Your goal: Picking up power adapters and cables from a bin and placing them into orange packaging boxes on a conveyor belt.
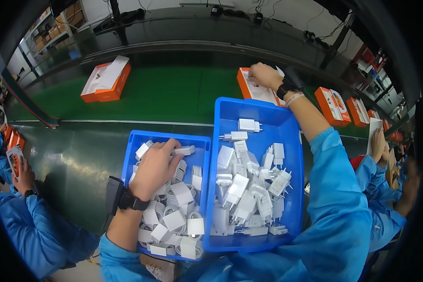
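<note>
My left hand [156, 170] is in the smaller blue bin [127, 155], which is full of coiled white cables [179, 193] in paper wraps. Between its thumb and bent fingers sits one wrapped cable [184, 150], its end sticking out to the right. My right hand [265, 76] reaches past the larger blue bin into an orange box [243, 84] with a white inside on the green belt. Its fingers are curled, and what they hold, if anything, is hidden. White charger plugs [237, 190] lie loosely heaped in the larger blue bin [258, 109].
Another open orange box [106, 80] stands on the green belt [174, 89] at the left. More orange boxes [332, 106] line the belt at the right. Co-workers in blue sleeves work on both sides; the left one's hand [24, 178] holds a printed box.
</note>
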Motion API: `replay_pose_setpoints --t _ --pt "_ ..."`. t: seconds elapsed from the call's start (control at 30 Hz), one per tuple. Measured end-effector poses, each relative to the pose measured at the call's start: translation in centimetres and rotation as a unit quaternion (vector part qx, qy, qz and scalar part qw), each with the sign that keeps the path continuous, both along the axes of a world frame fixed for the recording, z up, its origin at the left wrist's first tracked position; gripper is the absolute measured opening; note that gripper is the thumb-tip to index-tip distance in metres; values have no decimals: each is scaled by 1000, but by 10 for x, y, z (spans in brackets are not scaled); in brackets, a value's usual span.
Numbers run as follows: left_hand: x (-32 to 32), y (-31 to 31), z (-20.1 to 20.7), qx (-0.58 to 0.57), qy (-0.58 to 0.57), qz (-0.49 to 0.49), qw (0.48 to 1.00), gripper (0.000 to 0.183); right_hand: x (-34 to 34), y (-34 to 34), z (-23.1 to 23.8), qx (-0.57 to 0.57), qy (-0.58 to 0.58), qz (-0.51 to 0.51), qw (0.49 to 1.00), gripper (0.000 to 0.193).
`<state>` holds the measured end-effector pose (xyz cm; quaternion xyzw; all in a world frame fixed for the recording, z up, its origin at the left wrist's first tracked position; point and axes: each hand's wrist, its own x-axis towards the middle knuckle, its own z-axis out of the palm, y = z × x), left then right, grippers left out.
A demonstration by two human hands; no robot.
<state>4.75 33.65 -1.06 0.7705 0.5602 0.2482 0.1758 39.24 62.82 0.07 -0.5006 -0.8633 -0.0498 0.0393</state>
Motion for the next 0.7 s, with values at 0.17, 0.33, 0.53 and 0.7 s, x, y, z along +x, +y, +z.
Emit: replay_pose_setpoints --t 0.17,0.33,0.53,0.7 --pt "-2 4 -2 37 9 -4 999 21 -92 -116 49 -147 303 266 903 20" --pt "3 -1 18 24 -85 8 996 23 -138 -189 63 -189 202 396 876 29" --pt "0 4 18 -112 -549 -81 825 40 -129 -204 75 -294 323 340 833 32" --pt "2 -6 27 -208 -649 -86 727 48 -130 -222 74 -220 329 346 851 35"
